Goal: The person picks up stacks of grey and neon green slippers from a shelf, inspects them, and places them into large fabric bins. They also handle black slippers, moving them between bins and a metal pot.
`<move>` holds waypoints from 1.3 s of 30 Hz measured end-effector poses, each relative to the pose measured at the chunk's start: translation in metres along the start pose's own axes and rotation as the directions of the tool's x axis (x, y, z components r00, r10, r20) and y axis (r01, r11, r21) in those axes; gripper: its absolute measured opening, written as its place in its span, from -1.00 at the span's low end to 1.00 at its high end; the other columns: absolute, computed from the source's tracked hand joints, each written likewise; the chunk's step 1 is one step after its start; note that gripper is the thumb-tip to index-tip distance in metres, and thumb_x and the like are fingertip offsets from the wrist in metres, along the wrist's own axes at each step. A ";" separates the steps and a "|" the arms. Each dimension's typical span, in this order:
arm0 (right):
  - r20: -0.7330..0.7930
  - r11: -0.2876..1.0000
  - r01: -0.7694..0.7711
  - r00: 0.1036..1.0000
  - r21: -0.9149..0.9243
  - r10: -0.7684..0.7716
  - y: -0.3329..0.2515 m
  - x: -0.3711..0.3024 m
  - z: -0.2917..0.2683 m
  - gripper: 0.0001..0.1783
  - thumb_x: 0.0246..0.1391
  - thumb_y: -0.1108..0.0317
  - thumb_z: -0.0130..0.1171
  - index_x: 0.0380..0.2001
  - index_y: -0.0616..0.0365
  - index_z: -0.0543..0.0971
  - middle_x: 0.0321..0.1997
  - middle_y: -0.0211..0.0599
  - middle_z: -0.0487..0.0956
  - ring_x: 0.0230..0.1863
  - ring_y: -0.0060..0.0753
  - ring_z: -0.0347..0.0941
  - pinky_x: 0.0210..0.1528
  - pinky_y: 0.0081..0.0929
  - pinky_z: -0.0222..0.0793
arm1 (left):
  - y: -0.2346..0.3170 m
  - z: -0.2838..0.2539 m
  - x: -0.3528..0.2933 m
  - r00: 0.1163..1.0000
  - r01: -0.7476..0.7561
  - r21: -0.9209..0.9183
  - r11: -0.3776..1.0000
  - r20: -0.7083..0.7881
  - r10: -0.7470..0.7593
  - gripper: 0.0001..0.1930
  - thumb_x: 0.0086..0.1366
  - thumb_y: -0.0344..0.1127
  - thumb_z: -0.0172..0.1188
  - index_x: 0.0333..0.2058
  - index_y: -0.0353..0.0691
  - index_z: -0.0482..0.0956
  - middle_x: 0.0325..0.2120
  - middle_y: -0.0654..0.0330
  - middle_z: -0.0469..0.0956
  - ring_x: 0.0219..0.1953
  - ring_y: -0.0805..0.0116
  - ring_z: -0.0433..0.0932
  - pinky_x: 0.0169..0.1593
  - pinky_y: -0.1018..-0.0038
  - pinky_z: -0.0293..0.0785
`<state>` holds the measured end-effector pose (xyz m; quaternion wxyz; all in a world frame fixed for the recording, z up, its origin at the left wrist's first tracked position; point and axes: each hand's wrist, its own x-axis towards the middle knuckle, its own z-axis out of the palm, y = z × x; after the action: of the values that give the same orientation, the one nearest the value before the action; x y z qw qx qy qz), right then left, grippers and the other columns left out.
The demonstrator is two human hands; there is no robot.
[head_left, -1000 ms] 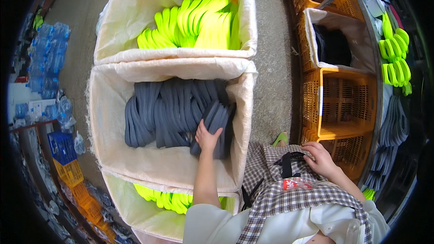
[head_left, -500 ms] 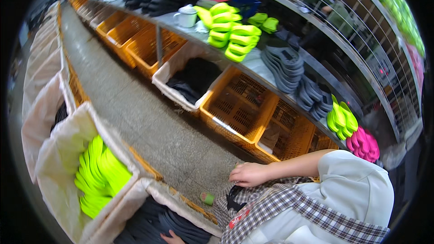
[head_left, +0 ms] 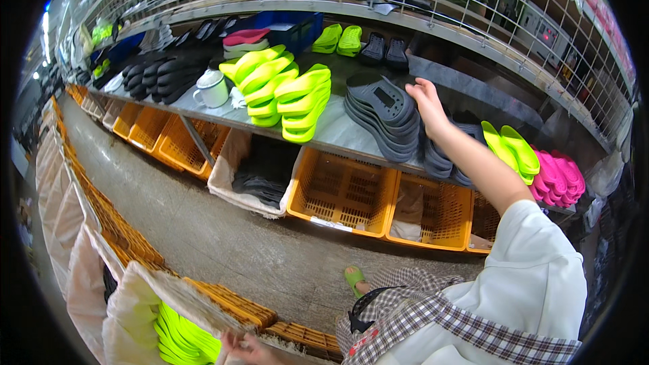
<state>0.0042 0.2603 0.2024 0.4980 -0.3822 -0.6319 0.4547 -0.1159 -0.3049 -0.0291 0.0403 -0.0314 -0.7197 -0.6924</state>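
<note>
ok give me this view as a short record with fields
right hand: beside the grey sole stack, contact unclear
left hand: blurred, near the edge of a lined bin
bin contents: lime-green pieces
on the bench: also a white lidded mug, a pink stack
under the bench: orange crates

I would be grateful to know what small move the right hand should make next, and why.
Perhaps the right hand should curl its fingers around the topmost piece of the dark grey, sole-shaped stack: its fingertips appear beside the stack's upper right edge, with nothing visibly held, though contact is unclear.
</note>
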 end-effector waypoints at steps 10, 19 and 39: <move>0.705 0.691 -0.640 0.314 -0.337 0.636 0.110 0.157 -0.013 0.13 -0.12 -0.62 -0.35 0.29 0.08 0.15 0.38 -0.04 0.05 0.36 0.07 -0.04 0.23 0.31 -0.16 | 0.106 0.361 0.013 0.464 -0.031 -0.140 0.990 0.875 0.138 -0.28 0.18 -0.31 0.21 0.24 -0.26 0.02 0.20 -0.06 0.09 0.22 0.08 0.19 0.15 0.23 0.25; 0.723 0.607 -0.701 0.189 -0.375 0.665 0.093 0.119 -0.022 -0.01 0.02 -0.53 -0.52 0.29 -0.03 0.16 0.32 -0.24 0.22 0.31 -0.26 0.13 0.27 -0.19 0.11 | 0.168 0.550 0.020 0.052 0.796 0.176 0.579 0.934 -0.355 -0.17 0.27 0.01 0.06 0.32 -0.01 -0.27 0.24 -0.09 0.03 0.28 0.02 0.06 0.26 0.11 0.05; 0.994 0.977 -0.211 0.094 -0.039 0.060 -0.085 -0.001 0.156 0.13 -0.07 -0.45 0.00 0.25 0.16 -0.16 0.19 0.00 0.18 0.21 -0.27 0.12 0.19 -0.34 0.12 | 0.239 0.302 0.076 0.748 0.353 -0.452 0.819 0.663 0.044 0.10 0.07 -0.35 0.33 0.28 -0.18 -0.46 0.25 -0.02 -0.13 0.29 0.14 -0.03 0.29 0.24 0.00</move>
<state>-0.1503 0.2045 0.2693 -0.0743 -0.0084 -0.7372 0.6715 -0.1713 0.0051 0.2045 -0.2811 -0.2157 -0.4573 -0.8157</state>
